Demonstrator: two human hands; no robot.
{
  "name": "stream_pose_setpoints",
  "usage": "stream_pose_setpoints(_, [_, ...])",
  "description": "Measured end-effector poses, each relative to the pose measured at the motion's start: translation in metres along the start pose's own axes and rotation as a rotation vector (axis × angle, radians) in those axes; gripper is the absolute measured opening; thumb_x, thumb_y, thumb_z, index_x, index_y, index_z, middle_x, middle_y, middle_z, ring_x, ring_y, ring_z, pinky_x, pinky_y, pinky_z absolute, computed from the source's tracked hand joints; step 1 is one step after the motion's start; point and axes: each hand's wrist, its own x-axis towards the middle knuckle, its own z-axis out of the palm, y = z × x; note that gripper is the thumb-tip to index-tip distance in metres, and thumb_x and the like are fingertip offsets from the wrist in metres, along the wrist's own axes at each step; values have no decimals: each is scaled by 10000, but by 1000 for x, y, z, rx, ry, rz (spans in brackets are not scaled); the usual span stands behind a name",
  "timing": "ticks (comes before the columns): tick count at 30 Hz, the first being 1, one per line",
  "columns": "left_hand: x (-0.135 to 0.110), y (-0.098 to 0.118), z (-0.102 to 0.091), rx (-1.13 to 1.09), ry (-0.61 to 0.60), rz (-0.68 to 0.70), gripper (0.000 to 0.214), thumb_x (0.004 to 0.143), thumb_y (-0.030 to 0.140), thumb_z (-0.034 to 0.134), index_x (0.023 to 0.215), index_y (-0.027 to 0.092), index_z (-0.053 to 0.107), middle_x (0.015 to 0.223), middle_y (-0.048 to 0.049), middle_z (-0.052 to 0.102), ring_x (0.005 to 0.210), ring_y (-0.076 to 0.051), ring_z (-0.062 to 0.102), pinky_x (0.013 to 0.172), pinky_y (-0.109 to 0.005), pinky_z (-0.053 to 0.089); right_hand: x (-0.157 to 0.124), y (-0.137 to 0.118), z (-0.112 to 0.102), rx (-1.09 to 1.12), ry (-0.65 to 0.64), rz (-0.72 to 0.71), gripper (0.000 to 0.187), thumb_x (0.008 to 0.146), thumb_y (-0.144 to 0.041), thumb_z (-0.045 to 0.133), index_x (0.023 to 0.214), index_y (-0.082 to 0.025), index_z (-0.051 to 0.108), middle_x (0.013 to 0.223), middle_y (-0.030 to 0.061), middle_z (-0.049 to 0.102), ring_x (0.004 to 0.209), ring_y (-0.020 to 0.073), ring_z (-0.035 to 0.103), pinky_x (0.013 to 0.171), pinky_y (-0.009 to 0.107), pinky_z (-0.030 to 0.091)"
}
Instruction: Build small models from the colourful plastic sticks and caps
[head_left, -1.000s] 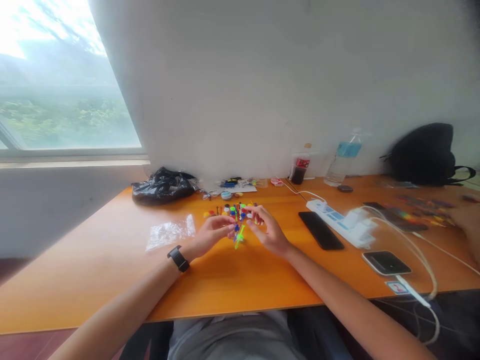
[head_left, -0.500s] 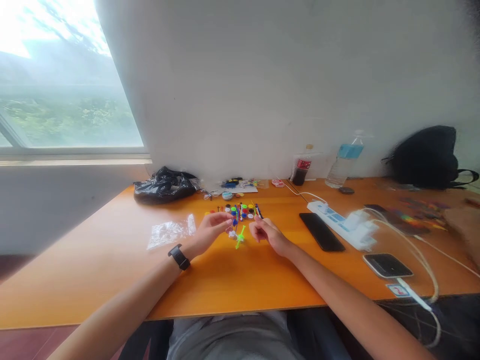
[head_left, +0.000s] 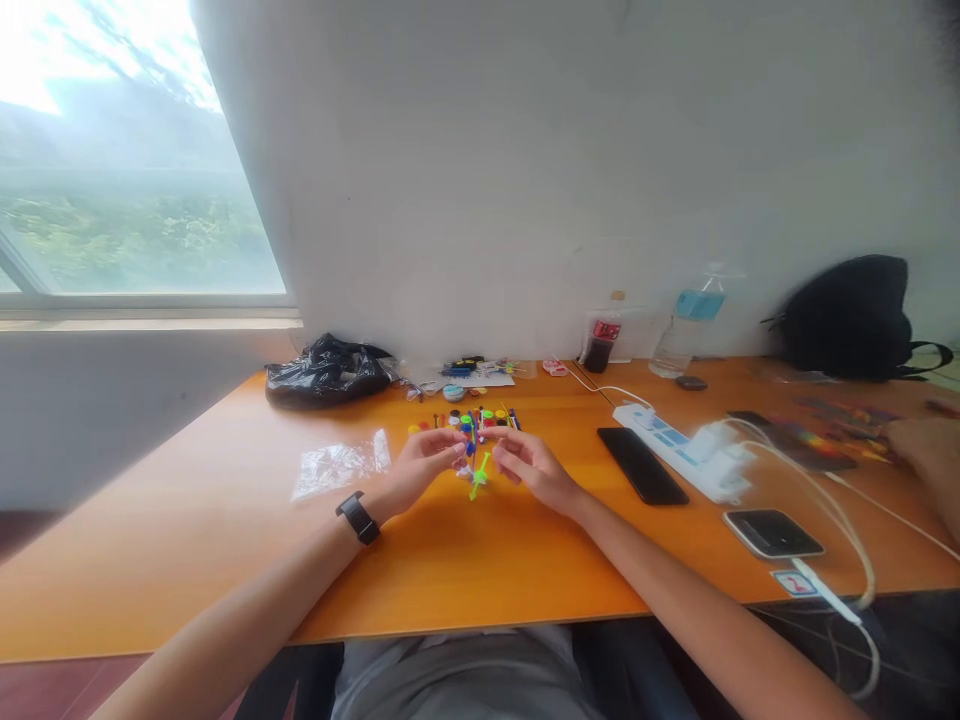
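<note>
In the middle of the table stands a small multicoloured plastic assembly, with a bright green cross-shaped piece [head_left: 481, 477] facing me. My left hand [head_left: 424, 462] is at its left side, thumb and index finger closed at a small blue plastic piece [head_left: 471, 448]. From the right comes my right hand [head_left: 536, 472], its index finger stretched toward the blue piece and its thumb apart from it; I see nothing held there. Behind the fingers are several small coloured plastic parts [head_left: 489, 414], partly hidden by the hands. Fine detail at the fingertips is blurred.
Left lie a clear plastic bag [head_left: 337, 468] and a black bag [head_left: 330, 372]. On the right are a black phone [head_left: 642, 465], a white power strip [head_left: 675, 450] with cables and a charging device [head_left: 774, 533]. Another person's hand [head_left: 926, 455] reaches in at far right, near coloured pieces.
My right hand has opened from a closed pinch, and its index finger has moved left toward the blue piece. My left hand stays put. Another person's hand is now clearer at far right.
</note>
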Motion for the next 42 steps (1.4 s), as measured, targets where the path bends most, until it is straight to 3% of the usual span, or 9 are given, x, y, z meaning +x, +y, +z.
stream_pose_setpoints(12, [-2, 4, 4, 38, 4, 5, 271, 825, 345, 831, 1009, 153, 779, 859, -44, 724, 791, -165, 662, 790, -294, 530, -3, 2, 1, -210, -51, -58, 415, 981, -435, 659, 1302, -175, 705, 801, 5, 619, 682, 134, 545, 648, 268, 453])
stream_pose_setpoints(19, [-2, 3, 3, 66, -8, 2, 208, 853, 350, 781, 905, 150, 761, 737, -20, 680, 690, -143, 611, 710, -278, 493, -13, 5, 3, -657, 110, -386, 528, 1045, -350, 528, 1560, -276, 441, 956, 29, 658, 657, 143, 516, 679, 295, 450])
stream_pose_setpoints(21, [-1, 2, 2, 55, -12, -3, 212, 854, 357, 782, 903, 152, 759, 728, -16, 676, 685, -139, 605, 706, -274, 482, -13, 4, 2, -727, 105, -453, 391, 1034, -389, 546, 1392, -240, 599, 971, 52, 660, 672, 151, 518, 689, 307, 443])
stream_pose_setpoints(23, [-1, 2, 2, 39, -2, -4, 214, 850, 360, 787, 908, 157, 755, 719, -12, 677, 677, -137, 600, 700, -272, 472, -11, 3, 1, -724, 33, -419, 311, 1049, -433, 527, 935, -207, 708, 776, 21, 589, 623, 143, 480, 641, 295, 399])
stream_pose_setpoints(25, [-1, 3, 3, 38, 16, -4, 210, 850, 359, 783, 906, 159, 751, 700, -8, 675, 665, -136, 596, 694, -273, 464, -9, 2, -2, -633, -45, -361, 577, 1086, -462, 444, 576, -196, 488, 601, -17, 405, 542, 122, 393, 570, 287, 322])
stream_pose_setpoints(27, [-1, 4, 4, 50, 33, -3, 200, 851, 353, 779, 888, 160, 746, 686, -5, 671, 655, -136, 593, 690, -273, 459, -8, 1, -4, -534, -60, -339, 652, 1103, -487, 389, 523, -199, 311, 576, -27, 314, 517, 111, 344, 545, 291, 275])
stream_pose_setpoints(35, [2, 0, 0, 50, 74, -2, 197, 856, 354, 760, 894, 162, 749, 694, -12, 682, 668, -146, 601, 714, -288, 460, -8, 3, 1, -652, -21, -235, 474, 1075, -429, 491, 658, -203, 495, 636, -24, 435, 609, 138, 413, 614, 287, 328])
stream_pose_setpoints(39, [5, -3, -4, 7, 92, -2, 197, 852, 347, 757, 915, 160, 752, 709, -20, 684, 676, -147, 599, 718, -289, 460, -6, 7, 2, -705, 7, -282, 117, 1012, -289, 583, 1016, -216, 674, 904, 50, 682, 814, 203, 602, 792, 334, 481])
stream_pose_setpoints(42, [6, -2, -5, -44, 104, -4, 197, 843, 336, 763, 927, 158, 750, 714, -14, 667, 667, -132, 576, 707, -278, 454, -4, 10, 2, -731, -62, -358, 346, 948, -139, 580, 1271, -231, 661, 1215, 114, 711, 1132, 278, 634, 1063, 459, 470])
